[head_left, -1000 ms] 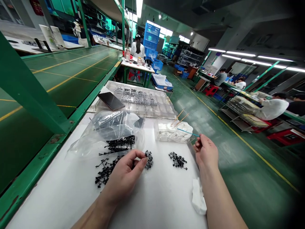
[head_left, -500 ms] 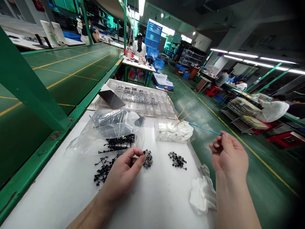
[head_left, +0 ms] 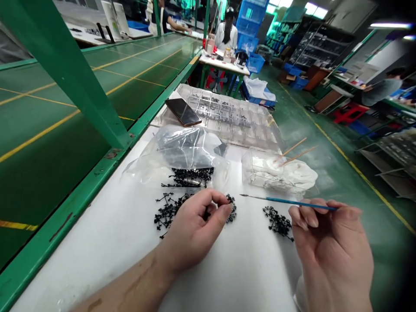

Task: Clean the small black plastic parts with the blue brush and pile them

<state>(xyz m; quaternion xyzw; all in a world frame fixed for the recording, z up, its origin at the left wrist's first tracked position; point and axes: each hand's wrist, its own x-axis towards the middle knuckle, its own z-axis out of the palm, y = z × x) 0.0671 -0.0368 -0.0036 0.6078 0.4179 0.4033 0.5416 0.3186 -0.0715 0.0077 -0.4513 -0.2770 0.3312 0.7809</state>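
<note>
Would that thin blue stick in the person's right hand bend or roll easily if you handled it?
The thin blue stick is probably light, since the right hand carries it in its fingertips. It looks straight with its tip unsupported, so it is likely fairly stiff. Slim and round-looking, it might roll on the white table.

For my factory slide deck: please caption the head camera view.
Right hand holds a thin blue applicator near black moulded parts; left hand curled beside another black cluster.

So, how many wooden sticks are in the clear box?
2: the upper stick and the lower stick both lean out of the clear box, over the white cloth. Others may lie hidden.
</note>
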